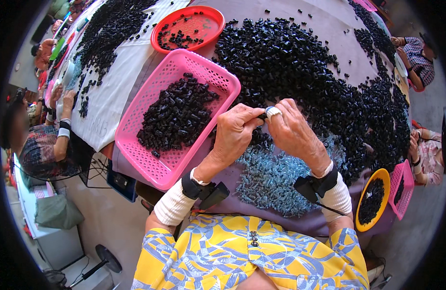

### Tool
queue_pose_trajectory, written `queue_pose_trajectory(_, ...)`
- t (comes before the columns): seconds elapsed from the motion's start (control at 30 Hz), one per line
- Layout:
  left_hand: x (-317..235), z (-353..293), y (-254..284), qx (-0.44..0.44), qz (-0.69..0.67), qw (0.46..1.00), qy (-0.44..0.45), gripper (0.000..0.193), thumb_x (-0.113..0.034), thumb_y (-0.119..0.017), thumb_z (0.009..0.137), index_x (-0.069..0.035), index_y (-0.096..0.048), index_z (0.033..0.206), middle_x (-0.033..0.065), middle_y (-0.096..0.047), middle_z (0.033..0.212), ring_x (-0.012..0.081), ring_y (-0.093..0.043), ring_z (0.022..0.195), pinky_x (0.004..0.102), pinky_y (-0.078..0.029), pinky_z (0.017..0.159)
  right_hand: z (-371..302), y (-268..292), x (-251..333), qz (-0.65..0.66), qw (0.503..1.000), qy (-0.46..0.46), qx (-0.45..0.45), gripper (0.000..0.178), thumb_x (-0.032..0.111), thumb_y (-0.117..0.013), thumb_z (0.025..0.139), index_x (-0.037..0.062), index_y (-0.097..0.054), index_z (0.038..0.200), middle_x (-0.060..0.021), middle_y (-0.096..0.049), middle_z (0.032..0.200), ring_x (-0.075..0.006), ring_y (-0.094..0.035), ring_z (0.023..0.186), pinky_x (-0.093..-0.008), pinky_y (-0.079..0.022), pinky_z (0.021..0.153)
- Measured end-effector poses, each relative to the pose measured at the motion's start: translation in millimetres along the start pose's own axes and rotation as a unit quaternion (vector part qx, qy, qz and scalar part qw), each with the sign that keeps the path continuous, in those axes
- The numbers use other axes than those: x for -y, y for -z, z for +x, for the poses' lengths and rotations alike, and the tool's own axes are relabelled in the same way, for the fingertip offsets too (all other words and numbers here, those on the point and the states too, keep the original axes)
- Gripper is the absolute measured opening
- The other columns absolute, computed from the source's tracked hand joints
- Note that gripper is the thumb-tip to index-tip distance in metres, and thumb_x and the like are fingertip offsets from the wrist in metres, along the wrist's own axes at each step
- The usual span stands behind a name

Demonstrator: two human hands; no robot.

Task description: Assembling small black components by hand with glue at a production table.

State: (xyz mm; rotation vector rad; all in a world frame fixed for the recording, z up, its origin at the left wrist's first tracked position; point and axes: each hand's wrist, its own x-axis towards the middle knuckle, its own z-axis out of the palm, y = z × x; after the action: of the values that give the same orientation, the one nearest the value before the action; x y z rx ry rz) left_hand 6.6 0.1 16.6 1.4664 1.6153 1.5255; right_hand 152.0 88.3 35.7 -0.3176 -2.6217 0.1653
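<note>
Black plastic piece (262,116): sitting between my two hands, above the tabletop (319,14), just beyond the near heap of coil springs (276,181); my fingers are covering most of it, so its full shape is staying hidden.
Left hand (235,128): I am pinching one end of the piece, thumb and forefinger pressed together on it.
Right hand (293,130): I am pinching the other end with thumb and fingers, one finger wearing a white wrap (273,111); whether a spring is hiding in this grip, I cannot tell.
Weight: I am judging it very light, so fingertips alone are bearing it easily.
Stiffness: I am expecting a hard shell that is giving little under a squeeze.
Surface: the loose pieces in the black heap (290,58) are shining, so I am reckoning on a slippery skin; the cloth wrap is probably adding some bite.
Fragility: I am treating it as fairly tough, though any thin edges could be cracking under a hard twist.
Where to hold: I am favouring the two opposite ends, keeping fingertips off the middle.
Coil springs: lying tangled below my right wrist, probably springy and prone to snagging one another; I am thinking a single outer coil is offering the safest hold.
Pink basket (122,137): standing just beside my left hand, holding many more black pieces.
</note>
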Motion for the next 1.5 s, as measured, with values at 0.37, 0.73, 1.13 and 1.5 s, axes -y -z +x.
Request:
queue_pose_trajectory(0.37, 5.5, -3.2, -3.6, -0.014, 0.070, 0.996, -0.056, 0.027, 0.009, -0.064, 0.070, 0.000, -0.068, 0.095, 0.0118, -0.066, 0.083, 0.0202, -0.064, 0.073, 0.0275, -0.050, 0.064, 1.3, 0.8, -5.4, 0.037, 0.998, -0.005, 0.052, 0.007, -0.001, -0.055, 0.073, -0.0006, -0.048, 0.073, -0.0140, -0.051, 0.074, -0.0275, -0.051, 0.074, -0.0370, -0.041, 0.073)
queue_pose_trajectory(0.73, -0.2, 1.4, -4.5, 0.024, -0.012, 0.998, 0.062, 0.021, 0.002, -0.063, 0.079, 0.001, -0.067, 0.100, 0.0074, -0.067, 0.082, 0.0116, -0.062, 0.071, 0.0237, -0.049, 0.062, -1.7, 3.9, -14.5, 0.095, 0.993, -0.054, 0.042, 0.009, -0.001, -0.061, 0.070, 0.0025, -0.054, 0.074, -0.0101, -0.056, 0.073, -0.0257, -0.055, 0.078, -0.0353, -0.041, 0.076)
queue_pose_trajectory(1.13, -3.5, 2.5, -3.6, 0.041, -0.305, 0.918, 0.249, 0.020, -0.012, -0.058, 0.089, 0.003, -0.065, 0.101, 0.0063, -0.066, 0.086, 0.0101, -0.063, 0.075, 0.0245, -0.053, 0.070, 12.0, 7.2, 2.8, -0.030, 0.996, -0.079, -0.010, 0.029, 0.031, -0.072, 0.068, 0.0055, -0.058, 0.069, -0.0067, -0.057, 0.068, -0.0227, -0.055, 0.071, -0.0378, -0.037, 0.077)
queue_pose_trajectory(1.5, 4.8, -1.4, 1.5, 0.111, -0.405, 0.851, 0.316, 0.021, -0.018, -0.049, 0.095, 0.000, -0.060, 0.097, 0.0074, -0.063, 0.090, 0.0148, -0.064, 0.083, 0.0326, -0.054, 0.077, 6.6, 0.2, 1.7, 0.032, 0.992, -0.115, -0.037, 0.024, 0.025, -0.070, 0.067, 0.0032, -0.060, 0.071, -0.0096, -0.060, 0.068, -0.0232, -0.058, 0.070, -0.0380, -0.037, 0.081)
